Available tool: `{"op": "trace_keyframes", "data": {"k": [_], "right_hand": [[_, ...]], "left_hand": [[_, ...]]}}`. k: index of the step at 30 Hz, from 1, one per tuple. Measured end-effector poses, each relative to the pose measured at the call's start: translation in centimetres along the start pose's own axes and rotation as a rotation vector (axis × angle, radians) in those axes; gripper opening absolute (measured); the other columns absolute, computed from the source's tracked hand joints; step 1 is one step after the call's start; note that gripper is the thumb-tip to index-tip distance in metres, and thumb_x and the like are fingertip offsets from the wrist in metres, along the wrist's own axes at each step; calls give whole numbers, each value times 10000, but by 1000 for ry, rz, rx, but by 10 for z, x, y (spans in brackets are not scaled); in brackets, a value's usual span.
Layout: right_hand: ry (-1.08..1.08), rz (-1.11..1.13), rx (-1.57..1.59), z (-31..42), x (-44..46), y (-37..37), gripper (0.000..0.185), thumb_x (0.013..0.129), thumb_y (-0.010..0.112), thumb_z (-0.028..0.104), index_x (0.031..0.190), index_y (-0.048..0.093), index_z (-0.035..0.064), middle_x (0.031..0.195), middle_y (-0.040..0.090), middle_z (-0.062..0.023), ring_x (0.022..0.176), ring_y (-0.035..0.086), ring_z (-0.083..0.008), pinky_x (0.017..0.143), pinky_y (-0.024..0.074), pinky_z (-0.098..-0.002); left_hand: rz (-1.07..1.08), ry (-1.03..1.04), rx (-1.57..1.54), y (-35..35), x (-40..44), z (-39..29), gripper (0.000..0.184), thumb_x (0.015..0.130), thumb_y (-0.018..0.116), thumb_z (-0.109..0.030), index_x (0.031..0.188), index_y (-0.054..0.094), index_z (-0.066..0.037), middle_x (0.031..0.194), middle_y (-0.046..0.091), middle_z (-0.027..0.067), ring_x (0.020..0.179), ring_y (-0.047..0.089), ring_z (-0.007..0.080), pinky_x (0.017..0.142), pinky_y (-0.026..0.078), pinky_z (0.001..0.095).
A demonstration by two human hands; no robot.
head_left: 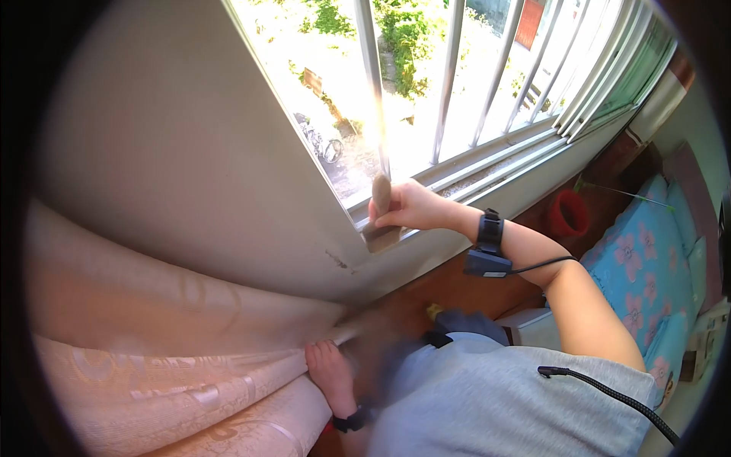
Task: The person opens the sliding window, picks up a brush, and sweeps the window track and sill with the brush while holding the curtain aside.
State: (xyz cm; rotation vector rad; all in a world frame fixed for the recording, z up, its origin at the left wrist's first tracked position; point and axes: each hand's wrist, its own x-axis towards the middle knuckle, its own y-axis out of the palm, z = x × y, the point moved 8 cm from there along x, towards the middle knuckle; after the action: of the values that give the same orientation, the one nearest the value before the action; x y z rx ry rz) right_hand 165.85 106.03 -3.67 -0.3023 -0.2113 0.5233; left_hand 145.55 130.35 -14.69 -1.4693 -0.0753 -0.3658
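At the near lower corner of the window, my right hand is closed around a small tan brush-like tool. The tool's rounded handle points up, and its broad, flat end is down against the window's sill corner; its exact kind is hard to make out. Lower down on the left, my left hand has its fingers curled over the edge of a pink patterned curtain, holding the gathered cloth. Part of that grip is hidden by the cloth.
Metal bars stand across the window above the sliding track. A painted wall borders it at left. A red bucket is on the brown floor, near a bed with blue flowered bedding. A black cable crosses my shirt.
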Motion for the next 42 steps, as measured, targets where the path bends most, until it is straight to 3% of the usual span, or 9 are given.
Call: {"op": "trace_keyframes", "data": {"k": [7,11,14,27,29,32,34,36,42], "right_hand": [[-85,112,-410,-3,-11,-11,175,812,710,108,861,574,10,813,600,-127,758,608,-321,696,489,-377],[26,-2,-269,-5,-31,-66,121,811,697,34,913,637,8,847,660,-75,827,655,-160,772,529,-294],[78,-91,-36,-5,-43,-93,119,834,699,49,918,622,12,871,658,-50,845,640,-127,812,523,-293],[16,-363,241,-49,-45,-108,133,884,677,74,980,626,-4,884,674,-61,850,647,-129,794,524,-299],[-142,-330,57,-27,-43,-109,174,894,663,98,1037,604,16,870,681,-97,835,674,-192,768,522,-309],[-108,-217,-130,-2,-39,-106,183,915,649,98,1062,583,11,923,690,-91,875,681,-183,765,522,-288],[-128,-183,-269,4,-34,-101,245,868,683,90,1085,575,50,895,690,-89,850,682,-242,732,526,-322],[-430,-92,-670,19,-35,-81,234,844,656,82,1067,585,82,839,674,-59,801,671,-248,715,521,-332],[-518,222,-1197,-12,-35,-21,441,851,544,134,1281,595,217,694,621,15,678,628,-154,670,456,-288]], "left_hand": [[8,-13,-33,-2,5,-6,132,756,506,-2,824,617,21,859,581,160,936,560,321,1070,362,428],[-6,-34,-15,-3,4,-8,137,752,512,-5,830,621,21,884,595,164,956,561,321,1078,351,431],[67,-28,27,3,5,-9,138,742,521,-9,831,622,22,893,599,165,969,561,322,1083,345,433],[107,-13,104,8,-1,-18,101,729,553,-45,783,617,11,793,567,170,860,546,331,1044,356,472],[101,-33,105,2,0,-22,83,731,563,-53,775,606,3,794,558,162,863,545,323,1048,356,462],[105,-44,147,-6,3,-28,112,734,543,-50,798,626,-13,807,567,138,865,552,293,1035,380,427],[105,-63,136,-6,1,-27,103,729,561,-54,801,617,-6,817,562,144,874,548,301,1047,365,433],[109,-82,125,-7,-1,-27,102,725,579,-57,804,608,0,827,558,151,883,543,309,1060,350,438],[160,-108,154,-4,-6,-27,103,727,579,-68,803,609,-5,826,559,146,884,545,304,1071,340,432]]}}
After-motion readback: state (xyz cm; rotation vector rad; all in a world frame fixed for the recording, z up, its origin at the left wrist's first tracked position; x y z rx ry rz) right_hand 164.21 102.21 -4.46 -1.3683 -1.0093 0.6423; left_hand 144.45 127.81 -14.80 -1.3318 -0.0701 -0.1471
